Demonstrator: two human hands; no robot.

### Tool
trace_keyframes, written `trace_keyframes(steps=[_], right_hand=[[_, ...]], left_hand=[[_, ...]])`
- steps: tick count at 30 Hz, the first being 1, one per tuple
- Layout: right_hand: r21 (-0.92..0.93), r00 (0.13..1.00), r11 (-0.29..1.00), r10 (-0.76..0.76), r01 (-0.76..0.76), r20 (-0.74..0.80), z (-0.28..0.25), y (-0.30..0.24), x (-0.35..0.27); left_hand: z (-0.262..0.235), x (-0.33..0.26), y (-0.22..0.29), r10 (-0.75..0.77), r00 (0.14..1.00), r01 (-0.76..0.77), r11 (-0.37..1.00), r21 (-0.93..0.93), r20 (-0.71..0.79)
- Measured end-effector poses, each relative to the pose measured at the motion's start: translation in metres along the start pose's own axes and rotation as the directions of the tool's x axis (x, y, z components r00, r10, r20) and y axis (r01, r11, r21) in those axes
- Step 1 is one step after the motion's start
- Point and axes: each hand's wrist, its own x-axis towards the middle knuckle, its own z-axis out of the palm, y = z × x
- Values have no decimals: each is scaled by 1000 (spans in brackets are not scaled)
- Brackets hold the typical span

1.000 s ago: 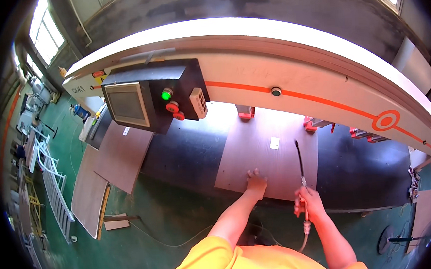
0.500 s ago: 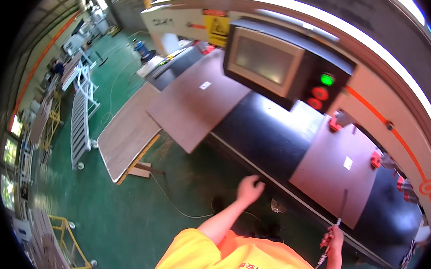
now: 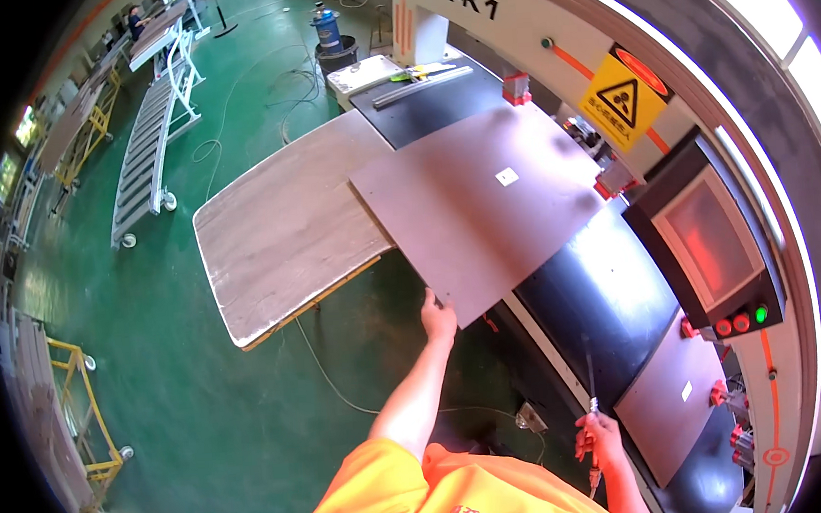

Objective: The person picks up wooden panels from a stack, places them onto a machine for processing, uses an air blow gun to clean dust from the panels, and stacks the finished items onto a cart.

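My left hand (image 3: 439, 319) grips the near corner of a large brown panel (image 3: 469, 211), which lies across the black machine bed and juts past its near edge. A white label (image 3: 506, 176) is on its face. In my right hand (image 3: 602, 440) is an air blow gun (image 3: 593, 405), its thin nozzle pointing away over the bed. A second brown panel (image 3: 664, 401) with a white label lies on the bed to the right of this hand, near the red clamps (image 3: 717, 392).
A grey-topped table (image 3: 291, 221) adjoins the panel's left side. The control box (image 3: 711, 247) hangs from the machine beam at right. A cable (image 3: 329, 379) trails over the green floor. Farther off are a roller conveyor (image 3: 147, 179), a blue canister (image 3: 326, 31) and a yellow-framed cart (image 3: 91, 417).
My view has turned left. My left hand has reached forward from beside the bed to the large panel's near corner. My right hand still holds the air blow gun.
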Motion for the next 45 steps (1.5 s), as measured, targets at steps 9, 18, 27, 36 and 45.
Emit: trace_keyframes(steps=[9, 18, 27, 36, 45], right_hand=[[-193, 987, 981, 38, -7, 155, 38, -36, 43], [-72, 967, 996, 73, -57, 243, 47, -69, 101], [-348, 954, 915, -105, 203, 280, 61, -124, 158], [-478, 857, 847, 53, 233, 513, 116, -138, 186], [-498, 872, 718, -368, 487, 322, 74, -122, 165]], left_hand=[[-260, 30, 3, -228, 818, 171, 973, -155, -529], [-98, -111, -18, -502, 815, 558, 540, -630, 292], [-196, -135, 1, -442, 896, 408, 796, -447, 29], [-367, -211, -10, -615, 782, 585, 779, -224, -96], [-305, -115, 101, -266, 954, 288, 940, 183, -136]])
